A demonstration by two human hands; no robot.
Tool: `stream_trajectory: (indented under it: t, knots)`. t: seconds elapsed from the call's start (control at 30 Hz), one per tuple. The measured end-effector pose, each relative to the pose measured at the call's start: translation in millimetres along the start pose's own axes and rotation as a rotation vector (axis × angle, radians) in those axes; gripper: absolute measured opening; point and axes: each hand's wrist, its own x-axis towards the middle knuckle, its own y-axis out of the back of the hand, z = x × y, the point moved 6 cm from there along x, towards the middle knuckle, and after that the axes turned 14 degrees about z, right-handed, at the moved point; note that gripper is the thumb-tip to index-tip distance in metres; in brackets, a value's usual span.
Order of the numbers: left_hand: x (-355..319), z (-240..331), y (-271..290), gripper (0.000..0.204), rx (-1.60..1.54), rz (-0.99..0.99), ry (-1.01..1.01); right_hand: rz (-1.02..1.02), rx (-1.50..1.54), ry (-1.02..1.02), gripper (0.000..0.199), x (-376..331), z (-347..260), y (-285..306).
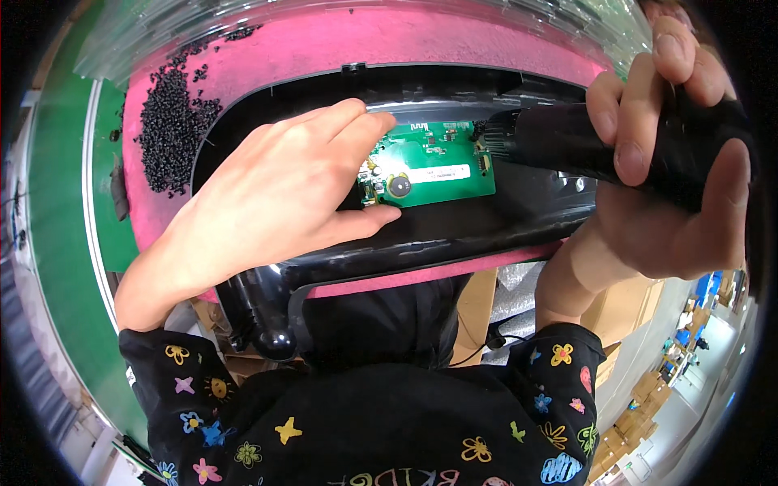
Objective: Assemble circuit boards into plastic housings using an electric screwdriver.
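Observation:
A green circuit board [450, 190] with a round black part and a white label strip lies inside a long black plastic housing [421, 237]. My left hand [292, 178] grips the board's left end, thumb along the near edge and fingers over the far edge. Wrapped in my right hand [660, 235] is a black electric screwdriver [559, 142], held nearly level. Its ribbed nose meets the board's far right corner, where the tip itself is hidden. The housing's curved near-left end hangs past the table edge.
Many small black screws [172, 130] are heaped on the pink mat [324, 44], left of the housing. Clear plastic pieces [219, 32] line the far side. Cardboard [476, 312] and silvery wrap [516, 292] sit below the table's near edge. Boxes [636, 413] stand at far right.

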Motion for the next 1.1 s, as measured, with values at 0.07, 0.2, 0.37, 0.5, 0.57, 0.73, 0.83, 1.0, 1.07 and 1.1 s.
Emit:
stream_trajectory:
  t: [0.07, 0.2, 0.37, 0.5, 0.57, 0.73, 0.83, 1.0, 1.07, 1.1]
  knots:
    - [0, 0, 0, 0.064, -0.002, -0.012, 0.019, 0.04, -0.027, -0.002, 0.055, 0, 0, 2]
    - [-1, 1, 0, 0.065, -0.001, 0.015, 0.004, 0.125, -0.085, 0.001, 0.056, -1, 1, -2]
    - [0, 2, -1, 0.067, 0.015, -0.029, 0.019, 0.224, -0.147, 0.006, 0.056, -2, -2, -3]
    - [0, 1, -3, 0.068, 0.022, -0.024, 0.005, 0.297, -0.195, 0.009, 0.057, 5, -1, 6]
    - [-1, 1, -3, 0.069, 0.025, -0.028, 0.005, 0.331, -0.216, 0.011, 0.057, 5, -2, 5]
    - [-3, -1, 1, 0.074, 0.038, -0.035, 0.03, 0.395, -0.242, -0.006, 0.058, -2, -6, -3]
    - [-3, -1, 4, 0.079, 0.053, -0.003, 0.002, 0.416, -0.239, -0.031, 0.058, -4, -3, -11]
    - [-2, -2, 9, 0.078, 0.063, 0.059, -0.028, 0.061, 0.133, -0.015, 0.056, 1, 5, 0]
    - [-4, -2, 10, 0.075, 0.069, 0.037, -0.017, 0.027, 0.158, -0.032, 0.056, -3, 6, 0]
    - [-5, -2, 9, 0.075, 0.072, 0.037, -0.008, 0.012, 0.166, -0.039, 0.055, -2, 7, 1]
